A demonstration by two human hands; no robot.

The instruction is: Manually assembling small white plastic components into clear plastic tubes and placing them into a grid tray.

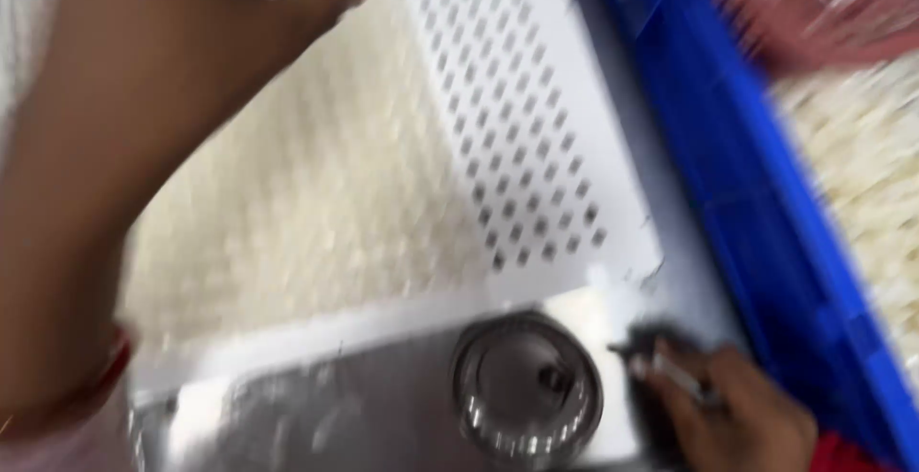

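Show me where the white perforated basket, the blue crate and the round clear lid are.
white basket [522,118], head view, on its perforated side wall.
blue crate [737,166], head view, on its outer wall.
clear lid [526,391], head view, on its round top.

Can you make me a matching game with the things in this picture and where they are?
Things:
1. white basket with holes
2. blue crate
3. round clear lid
4. left hand

Places:
A. bottom middle, on the grey metal surface
B. top left, raised over the pale contents
C. right side, next to the white basket
D. middle, full of small pale pieces

Pairs: 1-D, 2-C, 3-A, 4-B
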